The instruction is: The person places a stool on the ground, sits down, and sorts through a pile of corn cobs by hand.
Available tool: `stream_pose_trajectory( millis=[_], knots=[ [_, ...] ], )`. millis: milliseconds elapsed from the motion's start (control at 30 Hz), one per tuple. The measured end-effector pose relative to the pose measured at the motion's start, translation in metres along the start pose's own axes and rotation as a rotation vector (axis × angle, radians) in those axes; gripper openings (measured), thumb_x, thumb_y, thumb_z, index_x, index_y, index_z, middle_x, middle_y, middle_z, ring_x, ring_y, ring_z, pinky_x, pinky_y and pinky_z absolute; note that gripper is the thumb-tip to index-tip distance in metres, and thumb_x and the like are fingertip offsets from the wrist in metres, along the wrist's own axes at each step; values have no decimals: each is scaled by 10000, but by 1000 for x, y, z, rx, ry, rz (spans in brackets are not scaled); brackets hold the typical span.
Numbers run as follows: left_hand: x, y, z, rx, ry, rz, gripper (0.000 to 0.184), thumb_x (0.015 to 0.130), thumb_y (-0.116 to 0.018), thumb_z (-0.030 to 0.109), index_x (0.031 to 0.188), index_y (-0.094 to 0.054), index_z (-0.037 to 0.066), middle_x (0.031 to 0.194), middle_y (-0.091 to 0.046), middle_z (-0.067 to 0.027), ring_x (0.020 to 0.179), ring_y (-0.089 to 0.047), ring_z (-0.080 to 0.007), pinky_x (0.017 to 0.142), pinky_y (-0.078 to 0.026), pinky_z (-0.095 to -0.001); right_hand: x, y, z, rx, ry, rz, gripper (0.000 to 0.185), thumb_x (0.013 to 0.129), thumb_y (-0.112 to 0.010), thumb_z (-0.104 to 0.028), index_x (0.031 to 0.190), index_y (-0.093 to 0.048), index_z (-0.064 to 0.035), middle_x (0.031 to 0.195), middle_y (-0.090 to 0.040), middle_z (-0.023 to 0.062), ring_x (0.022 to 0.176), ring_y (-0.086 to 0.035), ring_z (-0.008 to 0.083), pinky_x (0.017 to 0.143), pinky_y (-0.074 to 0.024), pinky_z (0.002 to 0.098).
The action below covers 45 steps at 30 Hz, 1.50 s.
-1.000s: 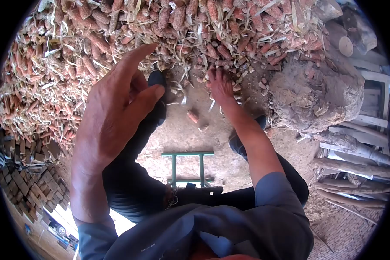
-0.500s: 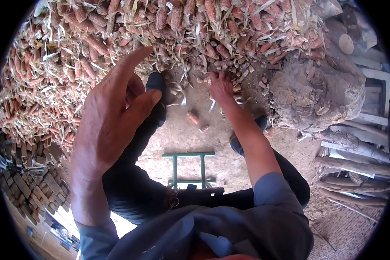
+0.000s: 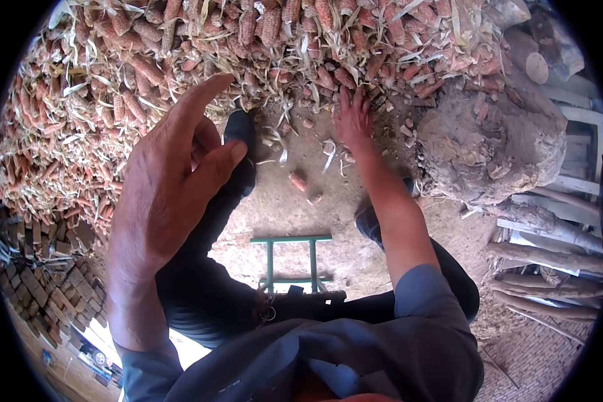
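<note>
My left hand (image 3: pixel 174 174) is raised close to the camera at the left, its thumb and index finger apart and nothing visible between them; its other fingers are partly hidden. Farther down, my right hand (image 3: pixel 354 120) reaches to the ground by the lower edge of a large heap of reddish corn cobs (image 3: pixel 268 27) and dry husks. Its fingers are stretched out toward the cobs, with no object visible in them. Small cob pieces lie to its right. A short cob piece (image 3: pixel 298 181) lies on the dirt ground (image 3: pixel 281 208) between my feet.
A green metal frame (image 3: pixel 291 239) stands between my legs. To the right are a big rough stump (image 3: pixel 492 147) and stacked wooden poles (image 3: pixel 549 254). Stacked bricks (image 3: pixel 47 288) are at the lower left. My dark shoe (image 3: pixel 239 130) touches the heap's edge.
My right hand has shifted slightly right and forward, and its fingers have gone from curled to stretched out. Husk strips near it lie differently. My left hand has barely moved.
</note>
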<state>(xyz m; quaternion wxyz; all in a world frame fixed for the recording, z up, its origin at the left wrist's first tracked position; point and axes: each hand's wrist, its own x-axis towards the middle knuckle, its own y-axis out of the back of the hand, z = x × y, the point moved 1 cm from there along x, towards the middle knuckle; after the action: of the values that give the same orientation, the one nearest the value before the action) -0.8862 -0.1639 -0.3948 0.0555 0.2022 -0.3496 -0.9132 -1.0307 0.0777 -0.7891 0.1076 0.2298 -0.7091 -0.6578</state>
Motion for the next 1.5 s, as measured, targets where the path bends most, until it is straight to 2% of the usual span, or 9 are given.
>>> stream_pose_trajectory(
  millis=[300,700,967,1033,1167,1233,1300,1367,1500],
  knots=[
    [1,-2,2,-36,42,-15,617,950,-674,177,1537,-506,87,810,-518,-10,706,-460,-118,654,-397,-304,11,6,2,97,-47,-255,829,876,-807,-232,1566,-348,-185,1660,-139,296,1391,-443,508,1037,-536,554],
    [0,-1,5,-56,31,-33,621,948,-681,139,1541,-500,92,841,-553,-20,736,-514,-126,681,-438,-308,-7,-15,1,119,-106,-210,636,857,-750,-144,1424,-462,-121,1414,-424,284,1250,-535,490,989,-550,534],
    [-7,1,9,-3,-79,-10,616,943,-698,96,1527,-507,108,811,-561,-31,733,-537,-136,690,-471,-312,-40,-5,27,882,-292,-27,975,697,-872,-276,1517,-376,-98,1321,-561,285,1241,-571,393,1056,-478,481],
    [-6,0,7,-12,-145,10,643,930,-720,59,1529,-496,121,781,-559,-37,711,-538,-145,680,-485,-316,-59,-6,17,1346,-638,-201,945,772,-870,-192,1549,-333,-151,890,-687,100,707,-673,222,570,-551,424],
    [-5,2,7,-49,-138,15,614,939,-725,108,1507,-497,67,763,-563,-53,682,-528,-156,652,-466,-336,-126,51,-15,1936,-337,-437,94,940,-701,-143,884,-626,-138,643,-551,-27,493,-494,91,453,-368,299],
    [-2,2,4,-61,-155,27,603,944,-727,142,1499,-505,68,733,-556,-54,663,-525,-154,626,-450,-341,-161,48,-31,1847,-584,-665,214,962,-681,-153,771,-586,-143,641,-555,-26,506,-501,82,448,-315,304],
    [-3,5,8,-16,-163,38,608,934,-733,163,1488,-507,57,734,-580,-87,659,-559,-195,631,-468,-367,-197,31,-39,2216,-396,-997,166,975,-676,-145,822,-611,-138,696,-594,-23,560,-527,80,483,-378,306],
    [-1,5,5,21,-167,53,615,925,-739,185,1478,-508,46,734,-603,-120,655,-594,-236,635,-485,-394,-218,66,-53,2174,-736,-1080,110,980,-678,-137,882,-628,-138,756,-616,-26,616,-556,93,538,-446,291],
    [-2,6,-1,-38,-219,73,621,930,-748,231,1472,-507,47,685,-582,-135,615,-572,-272,620,-457,-424,-147,199,-24,2163,-594,-730,79,980,-671,-136,911,-635,-145,726,-555,-46,609,-526,87,561,-464,268]
  ],
)
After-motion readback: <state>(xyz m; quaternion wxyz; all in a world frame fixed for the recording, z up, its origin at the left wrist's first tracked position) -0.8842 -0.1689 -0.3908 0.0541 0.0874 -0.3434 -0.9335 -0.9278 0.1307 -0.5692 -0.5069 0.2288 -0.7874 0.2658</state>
